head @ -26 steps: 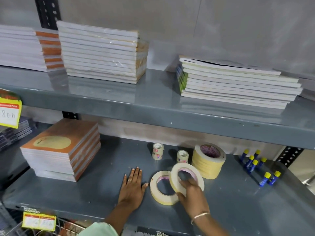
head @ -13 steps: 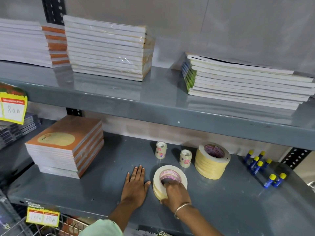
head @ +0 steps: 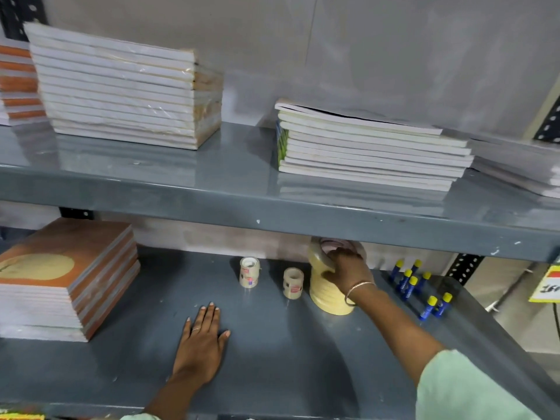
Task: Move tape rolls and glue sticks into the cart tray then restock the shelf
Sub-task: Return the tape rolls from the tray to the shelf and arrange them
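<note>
On the lower grey shelf stands a tall stack of wide cream tape rolls. My right hand grips the upper rolls of that stack, thumb on the side and fingers over the top, just under the upper shelf's edge. Two small clear tape rolls stand upright to the left of the stack. Several blue glue sticks with yellow caps stand to the right, two more nearer the front. My left hand lies flat on the shelf, fingers straight.
A pile of orange-covered notebooks fills the left of the lower shelf. The upper shelf carries white book stacks and overhangs the tape stack. A yellow price tag hangs at the right edge.
My right hand carried the two loose wide tape rolls from the shelf's front middle to the back and set them on top of the cream stack. My left hand stayed flat.
</note>
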`<act>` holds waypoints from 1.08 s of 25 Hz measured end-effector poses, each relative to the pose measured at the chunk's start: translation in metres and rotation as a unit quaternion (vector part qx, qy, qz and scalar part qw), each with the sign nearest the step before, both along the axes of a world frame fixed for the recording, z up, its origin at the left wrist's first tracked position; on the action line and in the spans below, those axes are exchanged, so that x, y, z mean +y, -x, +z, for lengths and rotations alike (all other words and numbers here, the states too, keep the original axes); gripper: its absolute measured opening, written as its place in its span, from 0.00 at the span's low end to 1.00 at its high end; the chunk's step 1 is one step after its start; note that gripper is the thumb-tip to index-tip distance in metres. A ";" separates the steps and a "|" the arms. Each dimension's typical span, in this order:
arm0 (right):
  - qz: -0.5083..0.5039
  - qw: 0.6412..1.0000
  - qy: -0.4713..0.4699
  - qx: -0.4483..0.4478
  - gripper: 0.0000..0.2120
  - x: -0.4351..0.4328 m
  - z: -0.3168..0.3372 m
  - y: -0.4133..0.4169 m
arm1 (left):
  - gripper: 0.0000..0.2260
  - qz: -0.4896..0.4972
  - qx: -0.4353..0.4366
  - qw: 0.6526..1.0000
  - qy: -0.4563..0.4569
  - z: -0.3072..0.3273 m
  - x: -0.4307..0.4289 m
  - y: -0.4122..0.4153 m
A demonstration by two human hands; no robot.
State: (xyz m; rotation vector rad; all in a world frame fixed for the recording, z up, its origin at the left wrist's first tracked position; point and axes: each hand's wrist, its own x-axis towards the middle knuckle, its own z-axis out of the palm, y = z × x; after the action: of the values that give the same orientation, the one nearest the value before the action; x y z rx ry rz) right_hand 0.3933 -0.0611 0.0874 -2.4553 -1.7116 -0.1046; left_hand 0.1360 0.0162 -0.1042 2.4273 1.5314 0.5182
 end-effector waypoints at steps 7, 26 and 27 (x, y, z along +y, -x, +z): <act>-0.022 0.997 0.062 0.051 0.29 0.020 -0.022 -0.033 | 0.43 0.000 0.007 1.000 0.002 0.002 -0.001 0.001; 0.307 0.904 -0.126 0.270 0.07 0.064 -0.025 0.240 | 0.15 0.308 -0.294 0.904 0.038 0.038 -0.065 0.187; 0.334 0.891 -0.099 0.292 0.07 0.062 -0.039 0.271 | 0.11 0.355 -0.302 0.884 0.033 0.032 -0.079 0.211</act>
State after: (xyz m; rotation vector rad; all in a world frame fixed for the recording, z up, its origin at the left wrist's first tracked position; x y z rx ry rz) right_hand 0.1221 0.0005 0.0483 -1.4176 -1.9832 0.4622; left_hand -0.0752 -0.0629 -0.0718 1.3504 2.0084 1.1841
